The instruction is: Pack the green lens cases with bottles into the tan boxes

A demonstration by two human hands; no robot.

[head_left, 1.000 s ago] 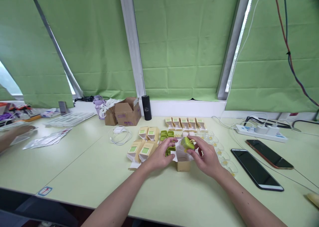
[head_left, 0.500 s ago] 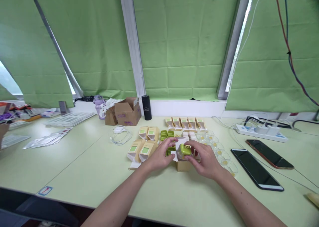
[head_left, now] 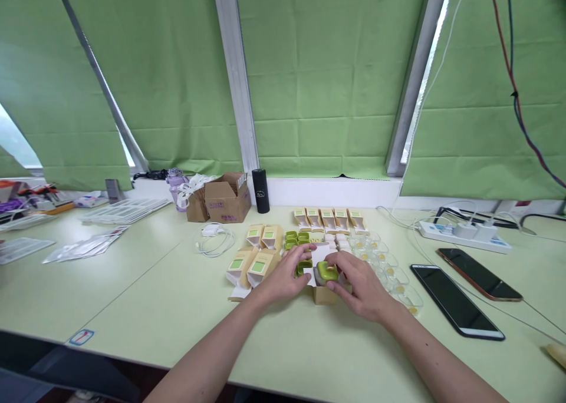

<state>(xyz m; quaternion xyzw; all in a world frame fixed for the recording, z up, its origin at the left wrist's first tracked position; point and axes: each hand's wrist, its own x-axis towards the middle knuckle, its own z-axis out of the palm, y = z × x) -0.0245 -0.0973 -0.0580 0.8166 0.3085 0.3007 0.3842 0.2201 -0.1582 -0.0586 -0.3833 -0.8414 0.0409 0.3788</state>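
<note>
My right hand [head_left: 360,285] pinches a small green plastic piece [head_left: 328,270] and holds it at the open top of a small tan carton [head_left: 325,295] on the table. My left hand [head_left: 285,276] curls round the left side of that carton and its white flap [head_left: 319,254]. Another green piece [head_left: 303,267] lies just past my left fingers. Several tan cartons with green labels [head_left: 252,267] lie to the left, and a row of them [head_left: 327,218] lies farther back.
Clear plastic trays [head_left: 391,272] sit right of my hands. Two phones [head_left: 455,300] and a power strip [head_left: 464,233] lie at right. A white cable [head_left: 214,238], cardboard boxes [head_left: 226,200] and a black cylinder [head_left: 260,191] stand behind. Plastic bags [head_left: 84,247] lie at left.
My right hand has lowered the green piece from above the carton down to its open top. A person's hand at the far left edge has gone out of view.
</note>
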